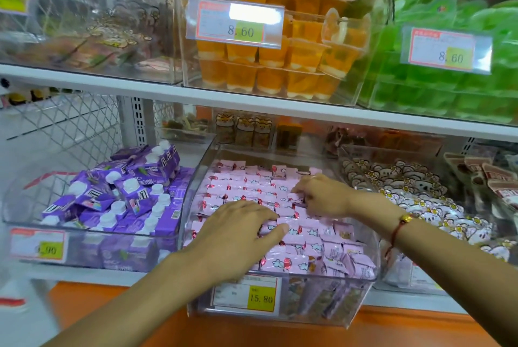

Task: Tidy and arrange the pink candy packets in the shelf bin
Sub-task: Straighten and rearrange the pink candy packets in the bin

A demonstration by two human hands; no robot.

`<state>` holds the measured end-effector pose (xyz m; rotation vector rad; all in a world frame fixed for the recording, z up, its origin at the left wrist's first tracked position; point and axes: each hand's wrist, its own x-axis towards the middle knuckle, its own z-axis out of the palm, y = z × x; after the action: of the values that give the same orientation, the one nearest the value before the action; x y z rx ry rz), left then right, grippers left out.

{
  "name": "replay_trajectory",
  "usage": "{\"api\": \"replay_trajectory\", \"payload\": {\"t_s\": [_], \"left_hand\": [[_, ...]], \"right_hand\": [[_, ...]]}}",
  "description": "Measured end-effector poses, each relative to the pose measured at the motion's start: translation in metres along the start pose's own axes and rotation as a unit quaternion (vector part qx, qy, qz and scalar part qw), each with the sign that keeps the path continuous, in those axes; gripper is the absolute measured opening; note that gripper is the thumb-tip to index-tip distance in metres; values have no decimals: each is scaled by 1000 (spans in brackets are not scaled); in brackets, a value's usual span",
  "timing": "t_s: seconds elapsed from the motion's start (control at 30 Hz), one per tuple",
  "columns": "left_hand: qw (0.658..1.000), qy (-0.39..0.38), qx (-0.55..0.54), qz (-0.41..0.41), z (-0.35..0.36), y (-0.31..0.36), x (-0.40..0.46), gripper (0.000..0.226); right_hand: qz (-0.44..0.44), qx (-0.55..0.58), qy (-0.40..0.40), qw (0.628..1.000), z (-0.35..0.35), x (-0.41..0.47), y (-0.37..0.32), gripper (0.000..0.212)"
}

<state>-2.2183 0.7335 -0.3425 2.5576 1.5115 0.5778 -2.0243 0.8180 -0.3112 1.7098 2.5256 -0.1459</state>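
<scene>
Both hands are in the clear bin, fixing up the pink candy packets

The clear shelf bin (361, 302) sits on the lower shelf, between a bin of purple cartons (123, 195) and a bin of white flower packets (414, 201). The pink candy packets (246, 187) fill it in rows; the back rows look neat, but the front right ones lean over, so I think the job is about halfway. Next, those leaning packets need standing straight. The left hand (238, 237) lies flat on the packets with fingers spread, holding nothing. The right hand (319, 195) reaches further back, fingers curled and pinching one packet
</scene>
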Motion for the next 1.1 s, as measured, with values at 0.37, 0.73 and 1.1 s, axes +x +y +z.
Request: {"api": "replay_trajectory", "payload": {"t_s": [0.37, 0.73, 1.1], "left_hand": [[997, 47, -51, -30, -10, -6, 61, 30], [995, -61, 57, -56, 10, -7, 148, 26], [854, 176, -443, -206, -18, 15, 142, 24]], "right_hand": [[-49, -99, 206, 972, 38, -83, -23, 45], [-60, -86, 238, 966, 42, -81, -22, 46], [-62, -93, 233, 966, 38, -85, -22, 43]]}}
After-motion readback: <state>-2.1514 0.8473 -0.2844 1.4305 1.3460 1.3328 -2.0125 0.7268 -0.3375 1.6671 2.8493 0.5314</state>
